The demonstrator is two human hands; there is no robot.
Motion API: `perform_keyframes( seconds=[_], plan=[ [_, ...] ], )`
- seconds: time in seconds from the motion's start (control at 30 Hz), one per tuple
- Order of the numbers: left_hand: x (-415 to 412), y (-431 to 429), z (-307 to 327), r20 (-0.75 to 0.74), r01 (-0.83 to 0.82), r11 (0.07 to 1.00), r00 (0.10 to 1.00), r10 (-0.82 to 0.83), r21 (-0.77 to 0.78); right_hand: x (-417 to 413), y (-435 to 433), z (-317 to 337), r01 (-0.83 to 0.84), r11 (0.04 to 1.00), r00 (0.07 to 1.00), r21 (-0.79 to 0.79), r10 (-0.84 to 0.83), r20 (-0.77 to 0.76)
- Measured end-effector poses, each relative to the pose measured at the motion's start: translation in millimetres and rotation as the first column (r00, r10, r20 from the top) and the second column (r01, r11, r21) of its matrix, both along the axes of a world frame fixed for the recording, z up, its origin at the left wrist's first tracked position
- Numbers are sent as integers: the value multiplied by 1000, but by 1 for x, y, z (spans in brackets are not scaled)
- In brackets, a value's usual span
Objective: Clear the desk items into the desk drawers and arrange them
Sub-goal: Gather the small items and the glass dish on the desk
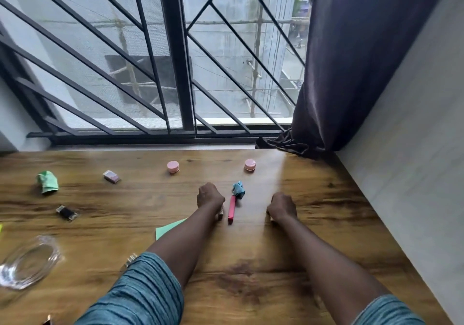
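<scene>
My left hand [210,196] rests on the wooden desk [251,274] with its fingers curled; a small pale object [221,214] peeks out under it. My right hand [282,206] lies further right, also curled into a fist, and nothing shows in it. Between the hands are a pink stick [232,210] and a crumpled blue paper [238,189]. Two pink jars [173,166] [250,165] stand nearer the window. A green paper sheet [170,226] is partly hidden by my left forearm. No drawer is in view.
On the left of the desk are a crumpled green paper [47,181], a small pale box [111,176], a small black object [66,213] and a clear glass dish [27,262]. A barred window runs behind the desk, a dark curtain [326,73] hangs at the right, and a white wall [414,149] bounds the desk's right edge.
</scene>
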State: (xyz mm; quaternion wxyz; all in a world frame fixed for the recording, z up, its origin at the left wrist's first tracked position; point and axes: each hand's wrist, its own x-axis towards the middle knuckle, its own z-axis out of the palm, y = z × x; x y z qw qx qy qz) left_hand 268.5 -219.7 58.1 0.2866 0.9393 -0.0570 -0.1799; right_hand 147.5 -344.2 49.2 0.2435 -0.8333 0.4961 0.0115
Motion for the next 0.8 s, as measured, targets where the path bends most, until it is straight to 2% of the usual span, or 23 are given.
perform_keyframes(
  seconds=[0.2, 0.4, 0.57, 0.67, 0.8],
  plan=[
    [3, 35, 2, -122, -235, 944, 970, 212, -231, 9, 23, 6, -61, 998, 988, 30, 56, 142],
    [-5, 85, 13, -158, -401, 807, 916, 370, -433, 39, 81, 15, -192, 981, 939, 33, 173, 297],
    [-6, 153, 21, -138, -506, 717, 850, 508, -479, 68, 146, 18, -355, 934, 879, 52, 314, 359],
    [-1, 199, 27, -97, -538, 699, 819, 565, -472, 78, 186, 25, -405, 909, 859, 97, 342, 380],
    [12, 278, 31, -86, -621, 608, 732, 676, -495, 94, 252, 35, -494, 857, 822, 145, 406, 398]
  ],
)
